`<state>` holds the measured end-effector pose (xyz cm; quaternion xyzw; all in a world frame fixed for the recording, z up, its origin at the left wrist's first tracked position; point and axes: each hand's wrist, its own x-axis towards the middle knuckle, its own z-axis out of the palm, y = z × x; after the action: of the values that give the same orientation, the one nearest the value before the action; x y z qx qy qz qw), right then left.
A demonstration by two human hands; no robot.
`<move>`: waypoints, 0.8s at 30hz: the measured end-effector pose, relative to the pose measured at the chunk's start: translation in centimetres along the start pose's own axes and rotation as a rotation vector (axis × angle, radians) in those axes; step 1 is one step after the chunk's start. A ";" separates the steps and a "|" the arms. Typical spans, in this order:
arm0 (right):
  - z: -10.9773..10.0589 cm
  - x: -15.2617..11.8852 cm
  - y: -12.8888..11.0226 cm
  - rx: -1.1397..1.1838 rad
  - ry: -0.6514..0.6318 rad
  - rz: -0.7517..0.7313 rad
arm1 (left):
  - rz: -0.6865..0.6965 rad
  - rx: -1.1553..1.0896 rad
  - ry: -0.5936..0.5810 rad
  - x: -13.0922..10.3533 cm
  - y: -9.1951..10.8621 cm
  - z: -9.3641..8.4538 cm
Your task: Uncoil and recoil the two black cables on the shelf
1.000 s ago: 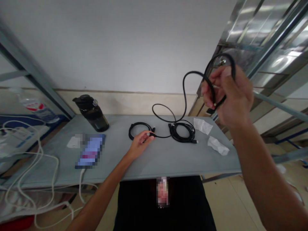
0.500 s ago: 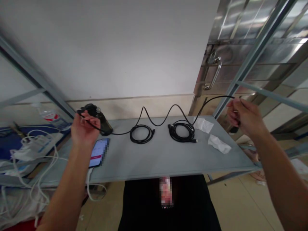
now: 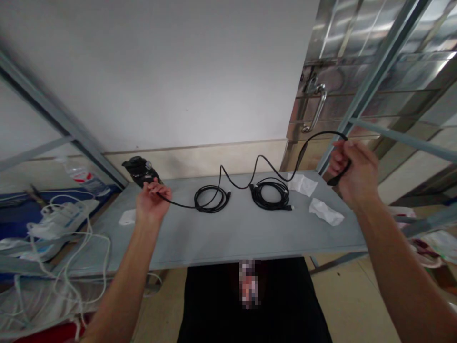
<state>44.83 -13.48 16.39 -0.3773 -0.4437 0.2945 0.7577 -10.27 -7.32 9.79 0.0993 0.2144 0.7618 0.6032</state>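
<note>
- Your table point(image 3: 221, 238) stands against the wall point(image 3: 185, 71), probably so its back edge is closed off and its front open to you.
- The loose black cable point(image 3: 262, 156) runs in slack waves between your hands above the table, crossing the left coil on the way; the wide grip likely spreads its length and leaves the bends easy to see.
- Your right hand point(image 3: 357, 171) is closed on one end section, the cable arching over the fingers and a dark tip poking out below, presumably to stop it slipping.
- Your left hand point(image 3: 153, 200) pinches the other end section between curled fingers, palm up, apparently a light hold.
- The dark bottle point(image 3: 137, 170) stands behind your left hand, perhaps pushed back for room; whether they touch, you cannot tell.
- The left coil point(image 3: 210, 211) and right coil point(image 3: 269, 207) lie flat side by side, apart, likely wound to avoid tangling.
- Two crumpled white papers point(image 3: 326, 212) lie right of them, seemingly just set aside.
</note>
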 end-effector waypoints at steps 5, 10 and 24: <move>8.8 -3.3 1.5 -0.148 -0.274 -0.232 | -0.140 -0.019 0.051 -0.5 -6.3 -1.7; 16.8 -7.5 5.7 -0.294 -0.630 -0.400 | -0.194 0.071 0.056 -0.3 -10.2 -3.6; 20.5 -15.4 23.7 -0.866 -1.147 -0.588 | 0.005 0.378 0.048 -0.4 -13.3 -8.5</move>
<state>17.15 -6.30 -3.66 -0.2949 -0.9239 0.0308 0.2417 -2.01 -7.09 -3.61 0.1931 0.3677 0.7117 0.5666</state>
